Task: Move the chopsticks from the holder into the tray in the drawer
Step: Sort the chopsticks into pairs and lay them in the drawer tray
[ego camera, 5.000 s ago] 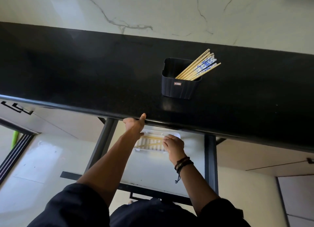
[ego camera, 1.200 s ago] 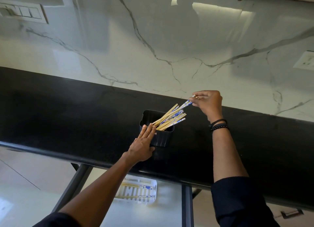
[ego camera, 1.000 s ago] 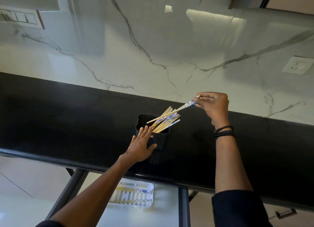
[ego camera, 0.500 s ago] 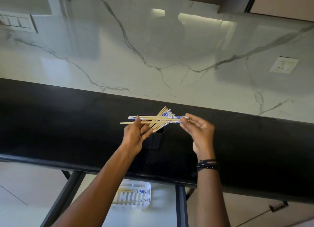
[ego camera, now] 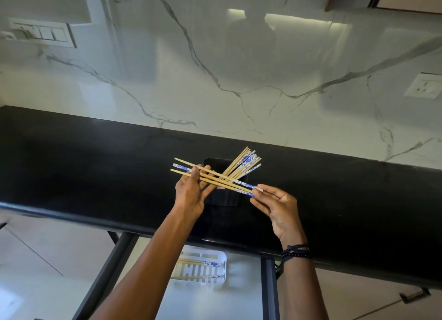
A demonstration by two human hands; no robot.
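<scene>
The black bench point(ego camera: 95, 176) runs across in front of me under the marble wall, and below its near edge the drawer point(ego camera: 215, 303) stands open. The white tray point(ego camera: 222, 256) lies in the drawer close under the bench edge, with some chopsticks already in it point(ego camera: 203, 263) lying left to right. Up on the bench the dark holder point(ego camera: 224, 199) sits between my hands, and a bundle point(ego camera: 246, 163) leans out of it up and to the right. I have a few loose chopsticks point(ego camera: 235, 184) in the air just above the holder, crossing in front of that bundle. My left hand point(ego camera: 191, 195) holds them near their left ends, fingers and thumb closed lightly on them, and my right hand point(ego camera: 279, 207) pinches their blue right ends at the fingertips. Their long axis runs left to right, dipping a little toward the right, which I judge nearly matches the lie of those in the tray. The tray is below and toward me, more under my left hand than my right, so I reckon the move is mostly straight down and back past the bench edge, with little turning.
</scene>
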